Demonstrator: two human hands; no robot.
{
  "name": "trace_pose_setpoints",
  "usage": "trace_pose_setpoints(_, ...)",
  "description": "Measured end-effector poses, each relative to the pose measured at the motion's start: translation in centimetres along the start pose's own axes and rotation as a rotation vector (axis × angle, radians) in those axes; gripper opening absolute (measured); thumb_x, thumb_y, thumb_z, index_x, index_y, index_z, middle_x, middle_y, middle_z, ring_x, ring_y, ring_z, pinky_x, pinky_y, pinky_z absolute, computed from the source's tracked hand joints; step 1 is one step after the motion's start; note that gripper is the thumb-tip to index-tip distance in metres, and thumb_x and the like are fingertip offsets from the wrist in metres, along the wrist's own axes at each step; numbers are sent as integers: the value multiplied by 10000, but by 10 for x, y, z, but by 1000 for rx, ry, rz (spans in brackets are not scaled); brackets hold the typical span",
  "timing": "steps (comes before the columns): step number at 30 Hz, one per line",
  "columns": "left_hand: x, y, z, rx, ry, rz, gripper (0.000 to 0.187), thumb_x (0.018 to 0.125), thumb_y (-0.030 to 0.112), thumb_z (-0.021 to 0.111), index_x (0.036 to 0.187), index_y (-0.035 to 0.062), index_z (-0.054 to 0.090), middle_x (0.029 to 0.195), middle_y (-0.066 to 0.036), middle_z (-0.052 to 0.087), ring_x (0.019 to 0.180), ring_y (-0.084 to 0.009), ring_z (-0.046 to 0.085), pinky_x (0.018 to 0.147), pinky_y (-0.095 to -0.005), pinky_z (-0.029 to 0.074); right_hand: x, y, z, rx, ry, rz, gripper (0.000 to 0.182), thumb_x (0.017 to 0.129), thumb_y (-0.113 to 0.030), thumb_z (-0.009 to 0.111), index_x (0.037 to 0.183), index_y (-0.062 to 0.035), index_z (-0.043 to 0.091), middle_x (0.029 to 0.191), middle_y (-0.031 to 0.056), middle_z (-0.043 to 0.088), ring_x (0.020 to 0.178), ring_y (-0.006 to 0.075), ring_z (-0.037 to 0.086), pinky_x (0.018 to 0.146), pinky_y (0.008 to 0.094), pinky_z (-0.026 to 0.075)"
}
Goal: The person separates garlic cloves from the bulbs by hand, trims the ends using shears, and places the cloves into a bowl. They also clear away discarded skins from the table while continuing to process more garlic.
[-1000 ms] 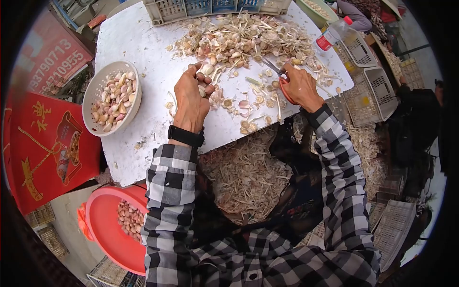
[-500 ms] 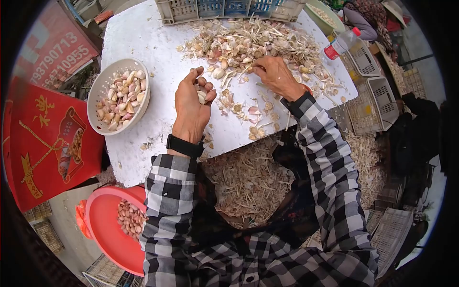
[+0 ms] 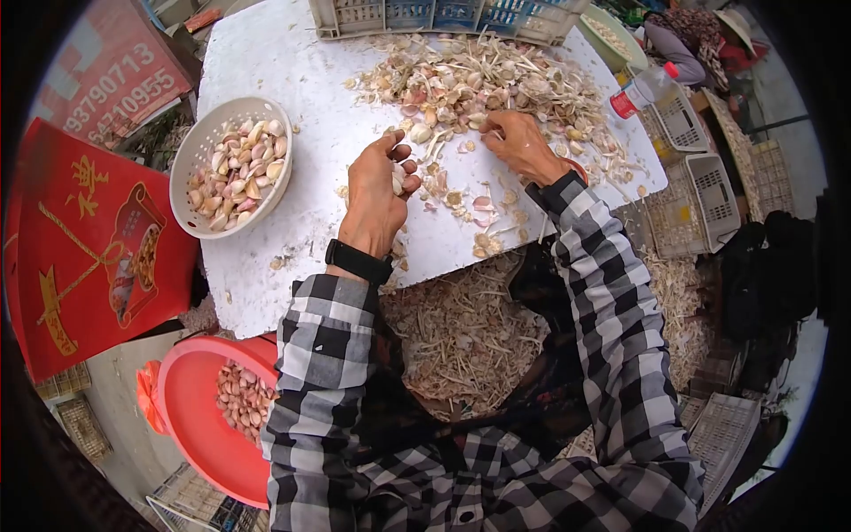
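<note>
a: looking down from the head camera, what does the left hand (image 3: 377, 197) have?

b: it is curled half closed, fingers bent around pale garlic cloves (image 3: 396, 181) cupped against the palm. it rests on the white table (image 3: 292, 80), just short of the big pile. a black watch (image 3: 357, 262) sits on that wrist.

a: and the right hand (image 3: 519, 144)?

b: it lies at the near edge of the garlic pile (image 3: 479, 80), fingertips drawn together on something in the heap. i cannot tell which piece it pinches. a bit of orange shows beside its wrist, mostly hidden by the hand.

a: where is that pile?

b: spread across the far middle of the table, cloves mixed with stems and papery skin, thinning into loose scraps between the two hands.

a: anything to the left?

b: a white colander (image 3: 191, 168) of peeled cloves stands on the table, well apart from the left hand. below the table edge a red basin (image 3: 191, 417) holds more cloves.

a: and farther off?

b: a grey crate (image 3: 443, 18) touches the pile's far side, and a plastic bottle (image 3: 640, 89) with a red label lies at the table's right corner. dry skins fill the person's lap.
</note>
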State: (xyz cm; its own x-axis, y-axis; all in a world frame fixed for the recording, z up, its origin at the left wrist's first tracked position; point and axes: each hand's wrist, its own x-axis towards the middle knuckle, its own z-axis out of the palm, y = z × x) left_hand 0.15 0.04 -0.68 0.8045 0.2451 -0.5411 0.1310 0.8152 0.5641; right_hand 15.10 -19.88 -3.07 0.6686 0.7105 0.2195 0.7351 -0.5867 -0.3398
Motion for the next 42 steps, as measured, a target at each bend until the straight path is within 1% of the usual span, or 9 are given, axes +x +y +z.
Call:
trace_pose_setpoints(9,0,-5,-1,65,-12,-11,222,929,170,470,1069,14,544,833,-44,517,626,-123,457,453,-226,369,-10,-40,-16,69,-58,150,246,757,-138,623,925,41,642,754,190,650,673,318,627,649,392,492)
trace_pose_setpoints(14,-5,-15,9,86,-122,-153,275,926,216,479,1098,10,537,904,-108,583,663,-157,529,503,-239,428,-1,-65,-39,699,35,296,202,796,-124,603,923,28,647,708,113,643,625,168,605,579,308,477)
trace_pose_setpoints(16,-5,-15,9,85,-193,-173,249,948,215,457,1086,11,495,943,-120,559,681,-166,533,498,-234,415,8,-42,-35,582,63,274,190,812,-92,565,937,24,650,729,110,639,638,136,607,564,290,477)
trace_pose_setpoints(19,3,-18,5,78,-216,-186,227,947,190,461,1076,5,486,916,-107,537,691,-165,519,490,-235,405,18,-14,-9,50,77,44,186,770,-75,573,903,45,625,758,179,610,690,325,605,635,395,481)
trace_pose_setpoints(22,0,-13,4,66,-150,-110,201,942,156,464,1066,0,486,874,-91,517,688,-153,492,477,-231,385,13,-10,10,9,197,-87,174,736,-79,596,850,54,593,744,192,592,703,396,572,673,421,468)
trace_pose_setpoints(28,-3,-10,7,-22,-147,-80,182,929,125,483,1063,3,501,864,-80,523,668,-138,462,472,-217,363,-17,-14,-5,241,-9,210,240,731,-126,669,849,64,581,734,170,617,688,283,622,652,361,486)
trace_pose_setpoints(32,-6,-10,8,6,-169,-74,176,926,117,485,1061,7,507,882,-85,541,674,-136,478,470,-215,369,-24,-13,-14,267,95,302,284,734,-150,678,918,56,611,773,170,657,706,235,646,655,340,495)
trace_pose_setpoints(36,-3,-12,7,27,-158,-49,201,915,103,496,1090,5,507,891,-84,558,675,-137,498,464,-216,377,-22,-17,-21,239,104,311,277,745,-145,656,942,47,628,805,183,668,707,272,651,678,353,504)
trace_pose_setpoints(42,-5,-11,9,78,-162,-28,224,906,94,494,1110,4,511,881,-77,560,673,-131,497,462,-216,383,-17,-29,-1,-300,304,-63,262,786,-182,634,967,8,649,745,163,616,724,326,604,672,408,476)
